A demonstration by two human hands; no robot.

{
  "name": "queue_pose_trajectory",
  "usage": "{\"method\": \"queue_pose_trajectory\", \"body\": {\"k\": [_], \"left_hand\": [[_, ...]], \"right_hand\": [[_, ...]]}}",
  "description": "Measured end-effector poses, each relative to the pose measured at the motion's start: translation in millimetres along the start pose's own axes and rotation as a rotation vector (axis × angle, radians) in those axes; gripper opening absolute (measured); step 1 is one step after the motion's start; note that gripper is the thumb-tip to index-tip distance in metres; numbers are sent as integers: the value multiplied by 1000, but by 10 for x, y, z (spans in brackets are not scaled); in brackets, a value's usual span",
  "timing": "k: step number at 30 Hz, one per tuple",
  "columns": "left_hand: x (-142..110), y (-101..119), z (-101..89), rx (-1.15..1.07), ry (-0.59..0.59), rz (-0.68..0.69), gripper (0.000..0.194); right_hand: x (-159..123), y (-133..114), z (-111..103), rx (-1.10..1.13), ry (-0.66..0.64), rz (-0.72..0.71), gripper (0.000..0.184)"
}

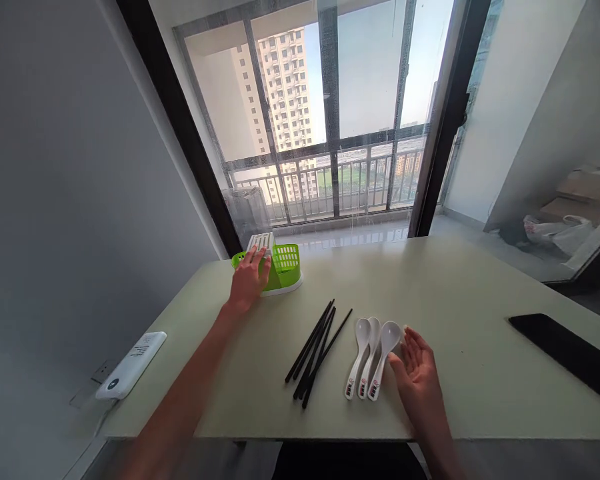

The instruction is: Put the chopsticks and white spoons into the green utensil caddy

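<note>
At the far left of the table stands a green utensil caddy (287,267) with a white base and a white slotted part (261,243) on its left side. My left hand (251,279) rests against the caddy's front, fingers stretched up onto the slotted part. Three white spoons (369,360) lie side by side, bowls pointing away from me. My right hand (420,373) is open just to their right, palm turned toward them, its thumb close to the rightmost spoon; whether it touches cannot be seen. Several black chopsticks (315,353) lie loosely bunched left of the spoons.
A white power-strip-like device (133,363) with a cable sits at the table's left edge by the wall. A flat black object (570,353) lies at the right. Behind the pale table (380,273) is a dark-framed glass door (440,133).
</note>
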State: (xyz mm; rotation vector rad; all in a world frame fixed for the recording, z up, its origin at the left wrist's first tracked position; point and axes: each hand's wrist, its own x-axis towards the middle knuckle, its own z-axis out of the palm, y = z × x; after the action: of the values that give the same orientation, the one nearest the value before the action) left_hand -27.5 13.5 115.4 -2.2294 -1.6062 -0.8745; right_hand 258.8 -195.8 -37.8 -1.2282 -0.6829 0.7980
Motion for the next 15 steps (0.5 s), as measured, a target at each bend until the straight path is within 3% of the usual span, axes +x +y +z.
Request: {"method": "queue_pose_trajectory", "body": {"k": [15], "left_hand": [[129, 1552, 391, -38, -175, 262, 48]], "right_hand": [[0, 20, -57, -26, -16, -24, 67]]}}
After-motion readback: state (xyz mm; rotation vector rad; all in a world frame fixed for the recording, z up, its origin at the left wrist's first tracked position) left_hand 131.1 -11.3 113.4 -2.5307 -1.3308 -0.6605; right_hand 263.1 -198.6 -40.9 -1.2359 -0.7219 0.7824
